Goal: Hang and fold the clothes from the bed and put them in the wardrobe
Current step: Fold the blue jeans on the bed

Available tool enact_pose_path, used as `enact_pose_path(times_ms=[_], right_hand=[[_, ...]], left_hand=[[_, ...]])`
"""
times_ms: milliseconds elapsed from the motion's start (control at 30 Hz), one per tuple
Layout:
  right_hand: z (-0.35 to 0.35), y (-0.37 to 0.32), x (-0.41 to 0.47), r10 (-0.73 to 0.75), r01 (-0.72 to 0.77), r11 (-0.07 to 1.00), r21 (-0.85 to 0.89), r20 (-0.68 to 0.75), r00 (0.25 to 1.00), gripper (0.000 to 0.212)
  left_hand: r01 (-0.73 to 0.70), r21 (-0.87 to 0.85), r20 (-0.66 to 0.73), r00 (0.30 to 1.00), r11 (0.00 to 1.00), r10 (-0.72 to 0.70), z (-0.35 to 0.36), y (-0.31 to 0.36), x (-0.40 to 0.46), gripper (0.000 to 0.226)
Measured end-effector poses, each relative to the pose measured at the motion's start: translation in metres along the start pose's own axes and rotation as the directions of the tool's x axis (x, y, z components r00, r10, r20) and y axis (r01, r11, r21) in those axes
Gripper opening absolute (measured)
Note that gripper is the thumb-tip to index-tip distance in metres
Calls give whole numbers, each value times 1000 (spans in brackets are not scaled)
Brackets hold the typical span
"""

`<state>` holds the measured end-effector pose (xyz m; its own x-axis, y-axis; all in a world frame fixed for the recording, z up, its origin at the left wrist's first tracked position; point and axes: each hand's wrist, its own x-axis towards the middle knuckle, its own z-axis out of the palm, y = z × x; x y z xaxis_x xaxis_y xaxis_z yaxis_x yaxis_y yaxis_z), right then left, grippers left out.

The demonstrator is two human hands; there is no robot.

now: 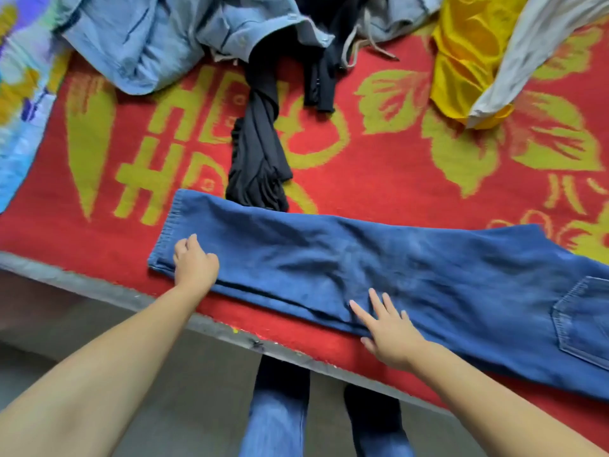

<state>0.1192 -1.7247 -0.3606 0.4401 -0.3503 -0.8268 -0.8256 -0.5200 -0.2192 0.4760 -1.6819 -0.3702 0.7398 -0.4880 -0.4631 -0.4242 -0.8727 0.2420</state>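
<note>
A pair of dark blue jeans (379, 268) lies flat along the near edge of the bed, legs stacked, cuffs at the left and back pocket at the right. My left hand (194, 262) rests on the denim just inside the cuffs, fingers bent down onto the cloth. My right hand (387, 328) lies flat on the lower leg edge near the middle, fingers straight and spread.
A red and yellow blanket (379, 173) covers the bed. Behind the jeans lie a twisted black garment (260, 153), a light blue denim shirt (148, 37), a yellow garment (461, 54) and a grey one (540, 51). The bed's grey edge (211, 324) runs diagonally below.
</note>
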Motion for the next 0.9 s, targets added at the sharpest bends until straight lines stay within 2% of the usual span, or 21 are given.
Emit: enact_pose_path(times_ms=[100, 200, 267, 333, 433, 533, 633, 767, 833, 900], right_hand=[[-7, -47, 17, 155, -153, 988, -32, 79, 985, 64], [-19, -71, 26, 228, -230, 973, -14, -64, 971, 43], [-28, -79, 33, 174, -177, 984, -5, -162, 971, 32], [-36, -87, 42, 102, -112, 993, -47, -179, 979, 34], [-47, -104, 62, 66, -86, 985, -149, -132, 989, 49], [-55, -121, 81, 94, -111, 953, -283, -76, 993, 38], [-56, -132, 94, 76, -55, 897, -439, 29, 997, 29], [-66, -148, 98, -5, 49, 925, -376, 117, 993, 27], [-71, -148, 94, -97, 141, 935, -325, 149, 984, 19], [-74, -141, 89, -168, 212, 925, -315, 164, 972, 13]], left_hand=[[34, 23, 56, 998, 999, -35, -11, -12, 37, 67], [71, 21, 13, 997, 997, -71, -22, -14, 66, 65], [57, -51, -1, 998, 997, -57, -31, -15, 83, 52], [-4, -120, 49, 999, 993, 10, -36, -16, 91, 39], [-97, -47, 140, 985, 994, 102, -34, -27, 90, 38], [-64, -5, 117, 991, 998, 64, -35, -46, 87, 37], [-94, -124, 88, 991, 988, 105, -41, -56, 87, 30], [-202, -315, -49, 979, 927, 197, -68, -60, 94, 40], [-249, -299, -77, 969, 921, 236, -79, -69, 99, 42], [-203, -201, -33, 979, 958, 201, -77, -82, 101, 41]])
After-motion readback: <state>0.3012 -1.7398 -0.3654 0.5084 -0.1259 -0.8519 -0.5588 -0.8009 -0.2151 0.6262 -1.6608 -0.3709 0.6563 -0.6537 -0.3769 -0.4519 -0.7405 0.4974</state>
